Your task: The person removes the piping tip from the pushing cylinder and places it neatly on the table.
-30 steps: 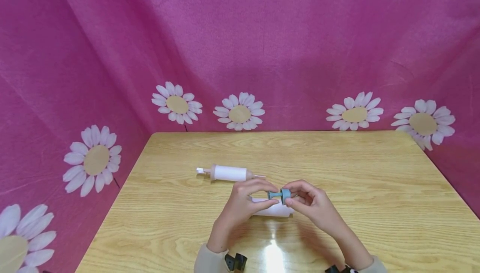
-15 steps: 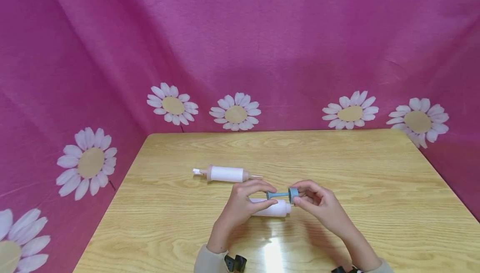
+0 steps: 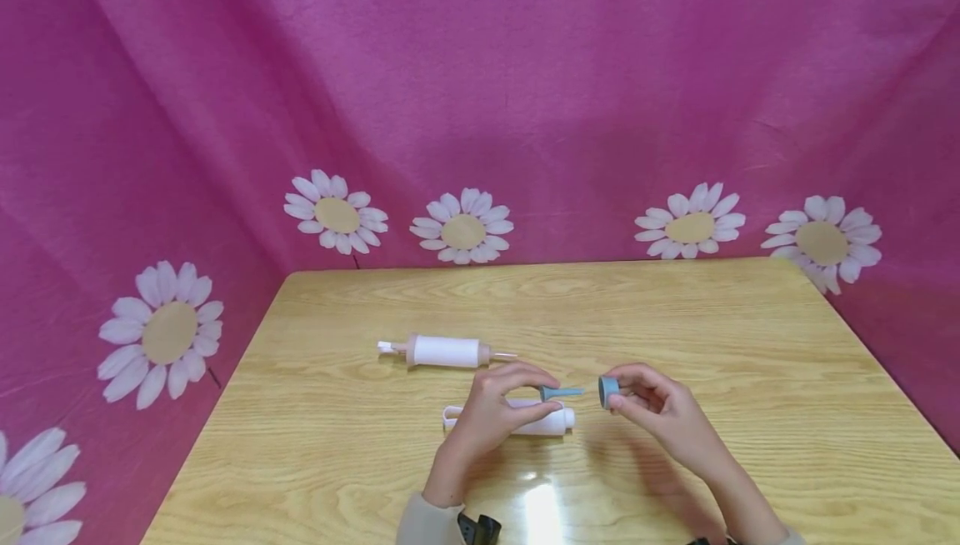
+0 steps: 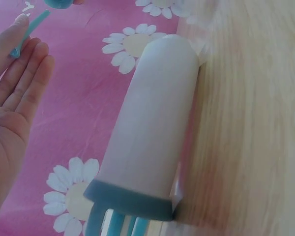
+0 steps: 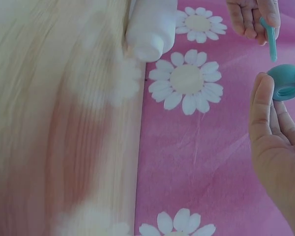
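My left hand point(image 3: 495, 403) pinches the wide end of a small teal tapered nozzle point(image 3: 566, 392) between thumb and fingers. Its thin tip points right. Across a short gap, my right hand point(image 3: 663, 412) holds a teal ring-shaped cap point(image 3: 608, 392) by its edge, hollow side facing the nozzle. In the right wrist view the cap point(image 5: 285, 81) is rounded with an opening, and the nozzle point(image 5: 271, 39) is just above it. Behind the left hand lies a white cylinder point(image 3: 553, 422), partly covered by that hand. The left wrist view shows the cylinder's collar point(image 4: 130, 200) with several prongs.
Farther back on the wooden table point(image 3: 675, 320) lies a syringe-like white tube point(image 3: 446, 351) with pinkish ends and a thin tip pointing right. A pink curtain point(image 3: 562, 112) printed with daisies stands behind the table and along its sides.
My right hand has moved right with the cap, drawing it off the nozzle until the two are apart. My left hand still pinches the nozzle, and more of the white cylinder shows.
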